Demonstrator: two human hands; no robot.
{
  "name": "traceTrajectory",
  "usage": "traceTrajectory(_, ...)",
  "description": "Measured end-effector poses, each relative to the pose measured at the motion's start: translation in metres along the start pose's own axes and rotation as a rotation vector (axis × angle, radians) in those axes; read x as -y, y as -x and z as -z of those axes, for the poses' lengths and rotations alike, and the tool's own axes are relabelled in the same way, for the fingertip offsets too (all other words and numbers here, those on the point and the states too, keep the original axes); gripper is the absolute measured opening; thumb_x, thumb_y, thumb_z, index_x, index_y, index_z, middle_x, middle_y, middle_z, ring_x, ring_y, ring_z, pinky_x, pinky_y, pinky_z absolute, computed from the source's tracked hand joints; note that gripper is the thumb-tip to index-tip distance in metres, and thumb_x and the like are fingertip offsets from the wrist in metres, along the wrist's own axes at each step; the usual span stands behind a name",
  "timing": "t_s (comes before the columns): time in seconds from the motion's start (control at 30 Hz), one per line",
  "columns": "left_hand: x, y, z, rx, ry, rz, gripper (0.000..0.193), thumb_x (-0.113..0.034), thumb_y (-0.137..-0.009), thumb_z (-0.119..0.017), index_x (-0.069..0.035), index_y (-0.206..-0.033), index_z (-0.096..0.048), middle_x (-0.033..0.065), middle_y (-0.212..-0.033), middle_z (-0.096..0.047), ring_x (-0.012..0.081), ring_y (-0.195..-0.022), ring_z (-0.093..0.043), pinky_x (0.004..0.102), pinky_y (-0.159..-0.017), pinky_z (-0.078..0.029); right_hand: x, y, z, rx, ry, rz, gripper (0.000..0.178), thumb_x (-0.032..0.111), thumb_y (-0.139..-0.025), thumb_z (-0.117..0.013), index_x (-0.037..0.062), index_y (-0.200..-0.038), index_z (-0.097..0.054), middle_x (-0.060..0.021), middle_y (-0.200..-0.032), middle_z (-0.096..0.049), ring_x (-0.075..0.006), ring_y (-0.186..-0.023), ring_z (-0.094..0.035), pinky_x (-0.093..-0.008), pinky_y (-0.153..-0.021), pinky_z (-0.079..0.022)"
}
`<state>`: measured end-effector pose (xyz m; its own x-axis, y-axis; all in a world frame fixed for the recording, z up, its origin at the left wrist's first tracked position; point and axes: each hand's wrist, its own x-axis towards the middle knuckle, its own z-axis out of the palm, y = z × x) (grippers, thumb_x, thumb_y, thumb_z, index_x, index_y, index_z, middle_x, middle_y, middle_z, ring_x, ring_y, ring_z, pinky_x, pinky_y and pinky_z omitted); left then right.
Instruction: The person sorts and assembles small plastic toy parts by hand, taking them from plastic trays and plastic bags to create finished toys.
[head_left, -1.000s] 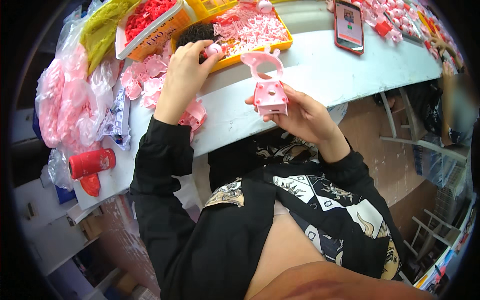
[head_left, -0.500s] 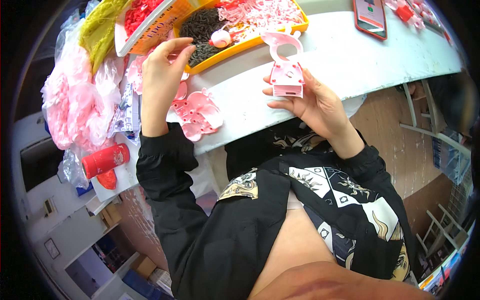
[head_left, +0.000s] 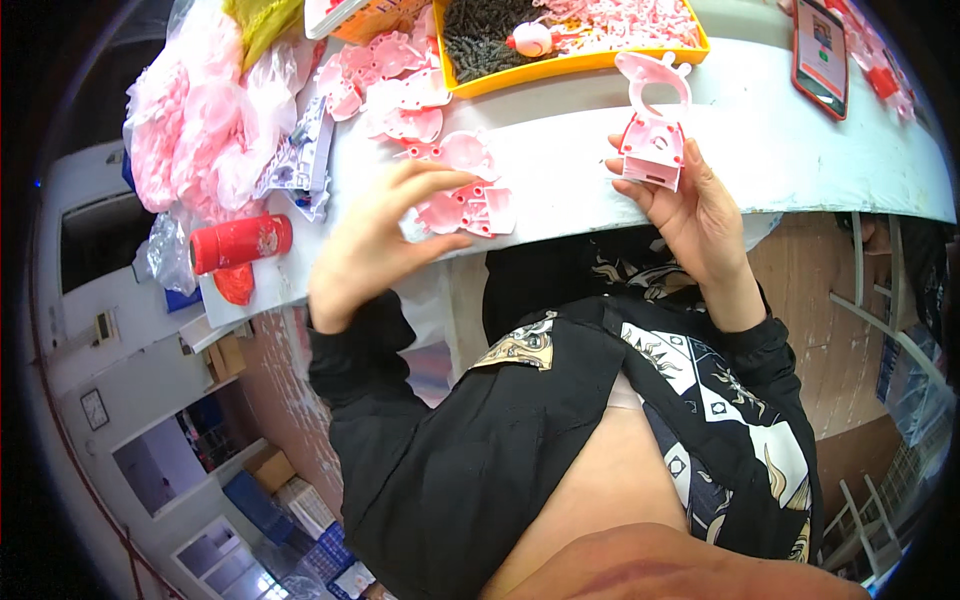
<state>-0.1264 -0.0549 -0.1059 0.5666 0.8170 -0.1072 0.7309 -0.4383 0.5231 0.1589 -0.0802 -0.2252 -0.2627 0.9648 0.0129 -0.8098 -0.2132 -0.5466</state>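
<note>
My right hand (head_left: pixel 705 225) grips a pink plastic toy housing (head_left: pixel 652 150), held upright over the table's near edge. Its top is an open ring with small knobs, and its lower end is boxy with red spots at the sides. My left hand (head_left: pixel 370 240) is empty, thumb and fingers spread apart, just left of a pink molded shell half (head_left: pixel 470 208) lying with its pegs upward. More pink shell pieces (head_left: pixel 405 110) lie loosely beyond it.
A yellow tray (head_left: pixel 580 72) at the back holds small black parts (head_left: pixel 480 50), pink parts and a pink-white round piece (head_left: pixel 530 39). A red bottle (head_left: pixel 240 243) and bagged pink parts (head_left: pixel 190 120) are left. A phone (head_left: pixel 818 60) lies at right.
My left hand has come away from the tray, nearer to me, beside the pink shell half. The view has shifted; my right hand still holds the toy housing.
</note>
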Motion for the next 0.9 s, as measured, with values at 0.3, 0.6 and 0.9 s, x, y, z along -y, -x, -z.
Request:
traceTrajectory(0.3,0.071,0.008,-0.039,-0.470,-0.276,0.027,0.036,-0.013,-0.082,-0.071,-0.014,-0.117,-0.067,0.0146,-0.116,-0.059,0.0300,-0.110,-0.056,0.0379,-0.093,-0.045,-0.002,0.000,-0.004,-0.045,0.024,-0.011,0.049,0.030,-0.104,-0.034,-0.0052,-0.137,-0.036,-0.0280,-0.131,-0.048,-0.0347,-0.117,-0.055,-0.0423,-0.100,-0.045)
traceTrajectory(0.6,0.078,-0.008,-0.021,-0.614,-0.357,-0.043,0.035,-0.004,-0.079,-0.069,-0.010,-0.114,-0.068,0.0147,-0.114,-0.059,0.0306,-0.108,-0.056,0.0381,-0.093,-0.045,-0.002,-0.001,-0.008,-0.066,0.022,-0.025,0.049,0.031,-0.103,-0.036,-0.0045,-0.138,-0.035,-0.0259,-0.129,-0.050,-0.0327,-0.116,-0.056,-0.0389,-0.098,-0.047)
traceTrajectory(0.9,0.005,-0.109,-0.007,-0.443,-0.172,-0.326,0.016,-0.007,-0.083,-0.067,-0.002,-0.098,-0.070,0.0102,-0.089,-0.068,0.0197,-0.084,-0.065,0.0274,-0.077,-0.050,-0.002,-0.003,-0.013,-0.079,0.073,-0.014,0.053,0.033,-0.103,-0.033,-0.0059,-0.139,-0.031,-0.0308,-0.134,-0.044,-0.0361,-0.118,-0.054,-0.0395,-0.100,-0.047)
